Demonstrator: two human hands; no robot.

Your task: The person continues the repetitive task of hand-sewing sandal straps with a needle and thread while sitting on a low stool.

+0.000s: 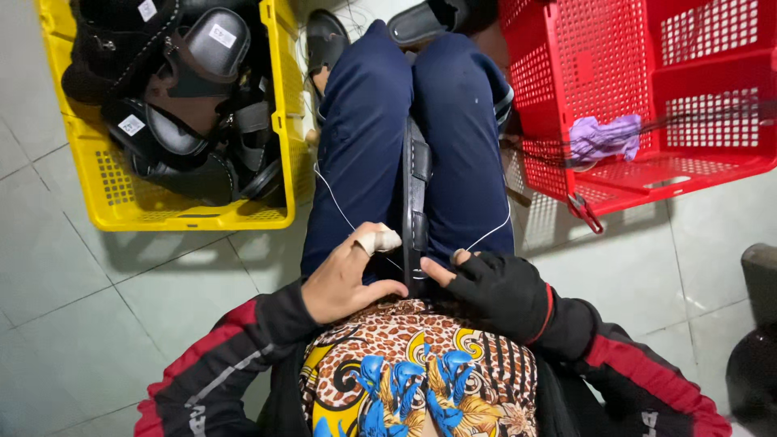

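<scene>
A black sandal (pixel 416 194) stands on edge, clamped between my knees in dark blue trousers. My left hand (pixel 346 275), bare with a white bandage on one finger, pinches at the sandal's near end. My right hand (pixel 495 290), in a black fingerless glove, pinches the same spot from the other side. A thin white thread (pixel 495 226) loops from both hands out over my thighs.
A yellow crate (pixel 121 198) at the upper left holds several black sandals (pixel 186 97). A red crate (pixel 647 174) at the upper right holds a purple cloth (pixel 605 136). A dark object (pixel 757 340) stands at the right edge. The floor is grey tile.
</scene>
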